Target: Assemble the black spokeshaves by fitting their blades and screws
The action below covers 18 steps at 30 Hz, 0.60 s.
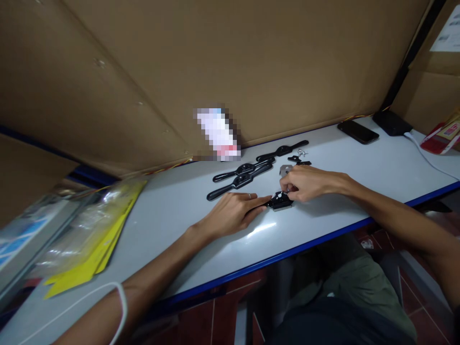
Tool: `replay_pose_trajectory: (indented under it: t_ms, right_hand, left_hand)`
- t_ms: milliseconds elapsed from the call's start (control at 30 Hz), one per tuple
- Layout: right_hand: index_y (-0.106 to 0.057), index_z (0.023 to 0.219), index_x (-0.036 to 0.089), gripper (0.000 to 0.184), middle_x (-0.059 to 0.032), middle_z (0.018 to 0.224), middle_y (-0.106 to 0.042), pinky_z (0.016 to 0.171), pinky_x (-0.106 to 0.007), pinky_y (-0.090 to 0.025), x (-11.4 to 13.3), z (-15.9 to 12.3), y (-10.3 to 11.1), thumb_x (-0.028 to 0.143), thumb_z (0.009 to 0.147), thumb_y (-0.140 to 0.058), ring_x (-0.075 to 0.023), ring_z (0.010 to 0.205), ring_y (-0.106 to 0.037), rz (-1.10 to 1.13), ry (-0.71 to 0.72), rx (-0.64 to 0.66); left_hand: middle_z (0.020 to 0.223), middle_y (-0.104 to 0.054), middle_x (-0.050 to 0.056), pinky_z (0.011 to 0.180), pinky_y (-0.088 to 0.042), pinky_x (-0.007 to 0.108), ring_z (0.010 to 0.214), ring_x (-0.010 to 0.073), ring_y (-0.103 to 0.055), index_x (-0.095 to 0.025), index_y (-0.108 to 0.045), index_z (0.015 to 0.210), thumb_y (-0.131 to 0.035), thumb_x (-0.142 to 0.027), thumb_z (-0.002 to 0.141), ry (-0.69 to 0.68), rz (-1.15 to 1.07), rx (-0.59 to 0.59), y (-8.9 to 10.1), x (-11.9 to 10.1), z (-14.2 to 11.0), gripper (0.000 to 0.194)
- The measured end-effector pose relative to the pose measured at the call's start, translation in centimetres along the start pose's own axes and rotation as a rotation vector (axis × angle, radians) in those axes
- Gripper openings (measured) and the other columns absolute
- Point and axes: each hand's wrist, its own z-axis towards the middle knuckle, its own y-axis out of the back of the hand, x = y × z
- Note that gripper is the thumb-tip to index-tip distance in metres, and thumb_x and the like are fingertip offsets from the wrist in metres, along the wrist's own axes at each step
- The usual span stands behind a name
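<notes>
Item 1: L hand (237,211), ring on one finger, fingers stretched out along the LH handle of the work tool (281,201); closed round that handle, thumb on near side.
Item 2: R hand (307,183), palm down, fingers curled in, tips at the tool's RH upper edge; fingertips partly hidden, so can't tell if they're together, apart or clamped on a small pc.
Item 3: work tool, blk, glossy, w/ silvery detail on its mid section; lies on white tabletop (201,268) nr the front edge, btwn both hands; RH handle not visible behind R hand.
Item 4: metal plate (286,169), grey, flat, w/ hole; just beyond R hand.
Item 5: small blk parts (294,159), loose, beyond R hand; screws (303,153), silvery, in a little heap just beside them.
Item 6: spare tools (242,180), qty 3, blk, two-handled, lying beyond L hand; two close together, third farther back.
Item 7: phone (358,131), dark screen, back R; blk box (391,122) near it, white cable (427,152) alongside.
Item 8: red pkg (442,138), far R.
Item 9: yellow sheets (104,254) w/ clear plastic bags (84,223), L end.
Item 10: cardboard wall (287,62), brown, behind tabletop.
</notes>
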Motion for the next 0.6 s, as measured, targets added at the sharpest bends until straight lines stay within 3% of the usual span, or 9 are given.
replay_pose_trajectory:
  t_ms: [233,433,600]
  right_hand:
    - [-0.07,0.083,0.017,0.015,-0.0043,0.077,-0.065,0.062,-0.03,-0.029,0.07,0.05,-0.14,0.017,0.077,-0.056,-0.0147,0.067,-0.047,-0.025,-0.02,-0.009]
    - [-0.073,0.103,0.017,0.028,-0.0064,0.082,-0.069,0.066,-0.031,-0.03,0.56,-0.13,0.09,0.018,0.082,-0.054,-0.0178,0.072,-0.052,-0.083,-0.015,-0.079]
    - [-0.073,0.091,0.018,0.02,-0.0052,0.085,-0.071,0.067,-0.03,-0.03,1.01,-0.18,0.27,0.019,0.085,-0.054,-0.0166,0.073,-0.054,-0.082,0.01,-0.117]
  left_hand:
    - [0.087,-0.072,0.003,0.06,-0.046,0.03,0.07,0.0155,-0.068,-0.022,-0.064,0.136,-0.04,-0.039,0.109,0.062,-0.014,0.009,-0.15,-0.11,-0.06,0.039]
    - [0.091,-0.074,0.005,0.062,-0.047,0.029,0.071,0.0163,-0.069,-0.021,-0.063,0.137,-0.041,-0.039,0.109,0.057,-0.021,-0.012,-0.44,0.05,-0.11,0.04]
    - [0.09,-0.074,0.004,0.061,-0.046,0.03,0.07,0.0171,-0.069,-0.02,-0.063,0.136,-0.039,-0.04,0.11,0.038,-0.002,-0.014,-0.29,0.01,-0.06,0.041]
